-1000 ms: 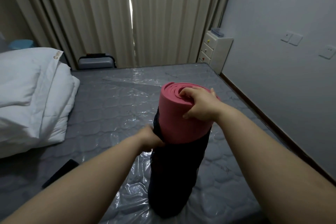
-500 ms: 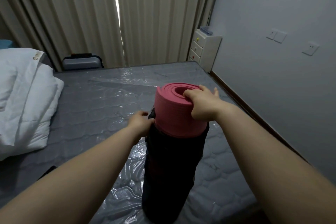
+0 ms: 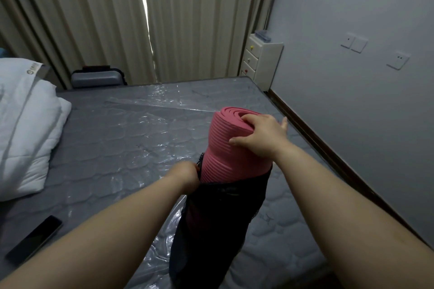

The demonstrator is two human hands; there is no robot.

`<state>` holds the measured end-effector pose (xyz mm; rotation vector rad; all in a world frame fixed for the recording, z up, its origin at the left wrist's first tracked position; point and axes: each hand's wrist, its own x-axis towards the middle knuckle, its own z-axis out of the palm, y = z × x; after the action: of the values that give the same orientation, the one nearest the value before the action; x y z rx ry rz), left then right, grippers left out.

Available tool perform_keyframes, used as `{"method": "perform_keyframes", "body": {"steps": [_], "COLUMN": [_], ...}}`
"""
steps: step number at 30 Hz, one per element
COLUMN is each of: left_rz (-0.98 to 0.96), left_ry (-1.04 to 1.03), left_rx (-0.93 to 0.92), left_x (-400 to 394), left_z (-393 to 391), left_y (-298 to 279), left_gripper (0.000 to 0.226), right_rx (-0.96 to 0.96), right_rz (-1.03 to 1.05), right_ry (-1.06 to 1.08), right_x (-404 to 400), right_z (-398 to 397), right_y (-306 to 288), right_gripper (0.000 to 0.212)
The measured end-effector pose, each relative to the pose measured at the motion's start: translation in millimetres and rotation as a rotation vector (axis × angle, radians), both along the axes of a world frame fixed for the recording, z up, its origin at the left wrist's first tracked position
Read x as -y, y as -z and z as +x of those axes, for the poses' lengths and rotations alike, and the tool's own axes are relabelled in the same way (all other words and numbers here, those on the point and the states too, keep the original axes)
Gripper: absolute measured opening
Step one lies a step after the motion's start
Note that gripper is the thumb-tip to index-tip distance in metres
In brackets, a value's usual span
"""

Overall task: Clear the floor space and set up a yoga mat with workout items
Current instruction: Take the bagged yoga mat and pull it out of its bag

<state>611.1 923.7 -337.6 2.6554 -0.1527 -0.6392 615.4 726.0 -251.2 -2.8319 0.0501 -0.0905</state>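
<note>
Right hand point(image 3: 260, 138) gripping pink yoga mat point(image 3: 231, 148), half inside black bag point(image 3: 216, 230), apparently mesh

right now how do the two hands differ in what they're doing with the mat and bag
The right hand grips the top rim of the pink mat, thumb on its ribbed side, fingers over the rolled end. The left hand sits lower, at the mouth of the black bag, gripping its edge. The right hand is in full view; the left hand's fingers are mostly hidden. Both work on the same upright bundle.
</note>
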Motion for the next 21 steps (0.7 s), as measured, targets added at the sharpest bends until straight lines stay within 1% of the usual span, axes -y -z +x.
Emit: {"method": "perform_keyframes", "body": {"steps": [1, 4, 6, 9, 11, 13, 15, 18, 21], "left_rz": [0.008, -0.031, -0.038, 0.004, -0.029, -0.072, -0.094, -0.12, -0.184], "left_ry": [0.005, -0.054, -0.097, -0.137, -0.152, -0.166, -0.19, -0.214, -0.224], "left_rx": [0.019, -0.017, 0.008, 0.117, 0.158, 0.174, 0.18, 0.17, 0.149], "left_x": [2.3, 5.5, 1.6, -8.6, -16.5, -27.7, -39.0, -56.5, -68.9], "left_z": [1.8, 5.2, 4.4, 4.2, 5.3, 7.7, 12.5, 25.6, 40.5], "left_y": [-1.9, -1.8, -2.9, -0.9, -0.2, 0.8, 4.0, 15.4, 24.7], "left_gripper": [0.028, 0.026, 0.027, 0.036, 0.045, 0.051, 0.055, 0.058, 0.058], "right_rx": [-0.007, -0.017, -0.011, 0.073, 0.139, 0.171, 0.181, 0.167, 0.134], "right_rz": [0.014, 0.062, 0.048, -0.028, -0.013, 0.084, 0.239, 0.359, 0.491], "right_ry": [-0.012, -0.07, -0.097, -0.095, -0.07, -0.037, 0.006, 0.019, 0.048], "right_x": [1.9, 10.0, 7.3, -12.6, -28.3, -44.1, -58.0, -83.2, -100.5], "right_z": [3.2, 13.3, 22.1, 35.4, 44.2, 54.4, 63.3, 77.1, 85.7], "right_y": [0.4, -0.3, 1.4, 8.9, 17.0, 28.5, 39.7, 59.2, 75.3], "right_gripper": [0.074, 0.073, 0.074, 0.077, 0.078, 0.08, 0.085, 0.099, 0.116]}}
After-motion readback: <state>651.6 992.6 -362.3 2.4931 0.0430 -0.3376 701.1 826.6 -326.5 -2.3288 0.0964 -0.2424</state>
